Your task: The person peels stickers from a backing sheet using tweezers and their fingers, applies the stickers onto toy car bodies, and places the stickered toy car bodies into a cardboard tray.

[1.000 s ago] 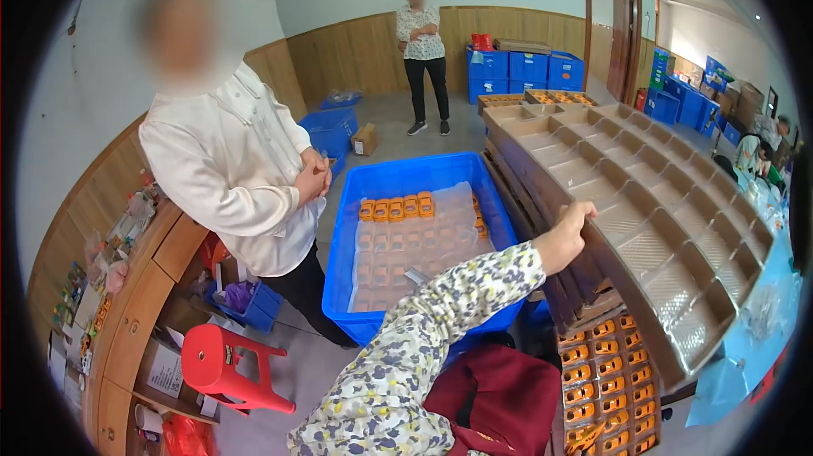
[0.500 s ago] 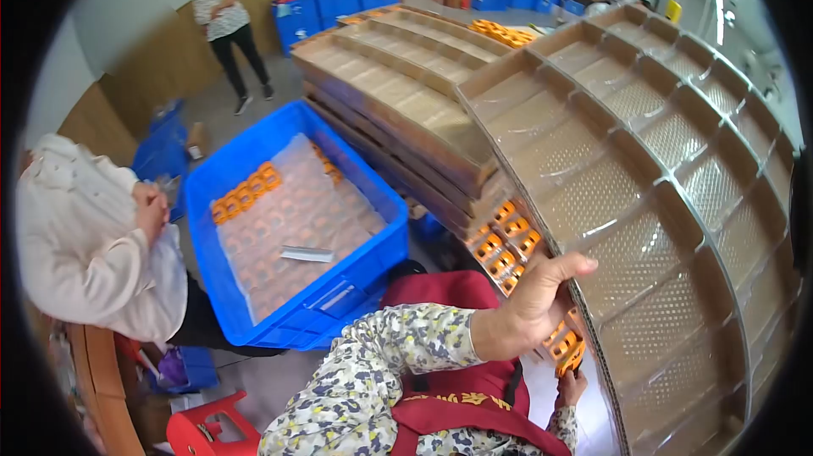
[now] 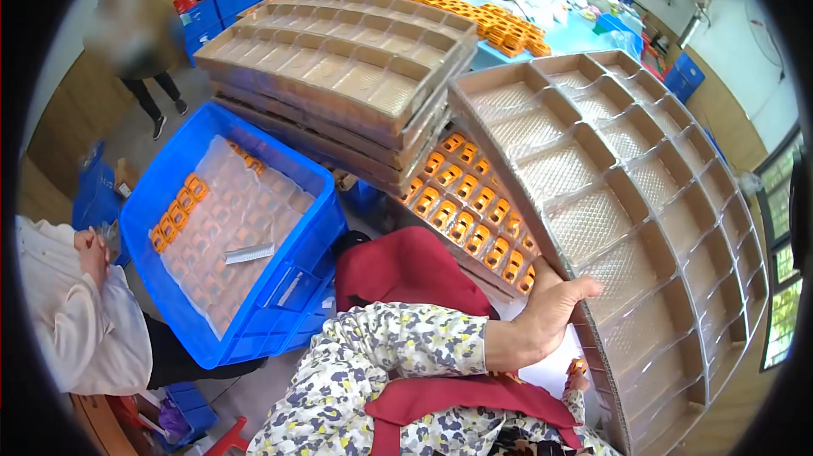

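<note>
My left hand (image 3: 546, 312) grips the near edge of a brown cardboard tray (image 3: 639, 312), thumb over the rim. The tray is tilted, and its divided compartments have clear plastic liners. Partly hidden behind and below its edge, my right hand (image 3: 578, 382) is closed on a small orange part (image 3: 577, 366). Just beyond my left hand, a similar tray (image 3: 487, 284) holds rows of orange car-shaped parts (image 3: 461, 226) with dark centres; the tilted tray covers its right side.
A blue crate (image 3: 288, 274) on the left holds orange parts under a translucent sheet, with a pale strip (image 3: 249, 254) on top. Stacked divided trays (image 3: 313, 109) stand ahead. Orange parts (image 3: 500, 28) are piled on a table behind. One person (image 3: 80, 304) stands at left, another (image 3: 140, 41) farther back.
My view has turned right, so crate and stack sit farther left. The tilted tray has shifted away from the filled tray, baring more orange parts. Both hands keep their holds.
</note>
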A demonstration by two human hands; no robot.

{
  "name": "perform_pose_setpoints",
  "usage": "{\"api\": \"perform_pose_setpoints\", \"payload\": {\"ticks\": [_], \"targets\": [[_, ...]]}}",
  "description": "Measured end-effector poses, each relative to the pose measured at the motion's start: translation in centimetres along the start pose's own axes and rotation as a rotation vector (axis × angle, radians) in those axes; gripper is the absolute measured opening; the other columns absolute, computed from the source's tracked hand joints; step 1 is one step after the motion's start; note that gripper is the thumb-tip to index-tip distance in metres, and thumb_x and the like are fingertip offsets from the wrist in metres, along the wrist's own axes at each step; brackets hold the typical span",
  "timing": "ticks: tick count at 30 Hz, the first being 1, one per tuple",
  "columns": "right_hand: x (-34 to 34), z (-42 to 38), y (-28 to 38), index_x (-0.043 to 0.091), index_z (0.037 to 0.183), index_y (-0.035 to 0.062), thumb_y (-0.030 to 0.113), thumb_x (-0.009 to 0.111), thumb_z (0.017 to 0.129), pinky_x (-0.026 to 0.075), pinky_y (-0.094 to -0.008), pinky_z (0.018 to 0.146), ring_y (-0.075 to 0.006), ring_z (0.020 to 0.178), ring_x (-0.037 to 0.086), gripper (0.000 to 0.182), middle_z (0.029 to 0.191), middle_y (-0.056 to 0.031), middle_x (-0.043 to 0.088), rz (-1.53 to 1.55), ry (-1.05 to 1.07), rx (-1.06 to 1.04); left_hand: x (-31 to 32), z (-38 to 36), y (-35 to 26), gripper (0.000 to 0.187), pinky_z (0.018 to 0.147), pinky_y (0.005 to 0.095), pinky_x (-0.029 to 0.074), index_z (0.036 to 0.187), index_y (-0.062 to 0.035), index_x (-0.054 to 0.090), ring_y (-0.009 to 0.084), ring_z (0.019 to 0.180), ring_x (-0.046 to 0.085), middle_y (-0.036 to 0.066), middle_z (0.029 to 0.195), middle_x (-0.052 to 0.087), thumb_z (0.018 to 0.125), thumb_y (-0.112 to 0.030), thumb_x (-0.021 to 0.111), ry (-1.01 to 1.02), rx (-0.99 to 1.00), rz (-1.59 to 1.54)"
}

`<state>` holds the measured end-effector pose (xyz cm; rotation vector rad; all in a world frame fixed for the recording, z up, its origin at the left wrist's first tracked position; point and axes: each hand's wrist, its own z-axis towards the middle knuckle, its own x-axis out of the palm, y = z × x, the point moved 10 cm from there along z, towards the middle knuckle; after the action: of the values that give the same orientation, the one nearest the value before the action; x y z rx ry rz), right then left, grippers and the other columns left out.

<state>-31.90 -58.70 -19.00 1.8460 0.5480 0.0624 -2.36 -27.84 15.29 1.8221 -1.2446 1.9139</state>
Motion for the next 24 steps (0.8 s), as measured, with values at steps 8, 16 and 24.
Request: {"api": "perform_pose_setpoints", "payload": {"ticks": [8, 16, 24], "targets": [[-2.7, -0.4, -3.0, 0.055, 0.071, 0.0051, 0.022, 0.06, 0.085, 0.029, -0.026, 0.033, -0.0094, 0.037, 0.04, 0.022, 0.054, -0.0006, 0.049, 0.051, -0.061, 0.046, -7.9, -0.8, 5.1, 0.033, 0.075, 0.0374, 0.051, 0.106, -0.0047, 0.051, 0.0199, 0.088, 0.057, 0.008, 0.095, 0.056, 0.077, 0.003, 0.063, -0.244, -0.242, -0.083], [0.4, 3.4, -3.7, 0.055, 0.071, 0.0049, 0.025, 0.06, 0.087, 0.029, -0.0271, 0.033, -0.0099, 0.037, 0.041, 0.026, 0.054, -0.001, 0.048, -0.023, 0.254, -0.347, -23.8, 7.3, 12.4, 0.045, 0.082, 0.0441, 0.05, 0.107, -0.0056, 0.045, 0.0262, 0.097, 0.053, 0.012, 0.106, 0.052, 0.069, 0.002, 0.066, -0.673, -0.345, -0.174], [-5.2, 4.1, -12.0, 0.054, 0.068, 0.002, 0.022, 0.064, 0.084, 0.026, -0.0269, 0.031, -0.0127, 0.034, 0.038, 0.027, 0.049, -0.0037, 0.045, 0.11, -0.35, 0.368, -36.0, 15.6, 13.1, 0.058, 0.085, 0.0418, 0.046, 0.113, -0.008, 0.039, 0.0265, 0.104, 0.048, 0.012, 0.112, 0.048, 0.063, 0.002, 0.067, -1.098, 0.084, -0.13]]}}
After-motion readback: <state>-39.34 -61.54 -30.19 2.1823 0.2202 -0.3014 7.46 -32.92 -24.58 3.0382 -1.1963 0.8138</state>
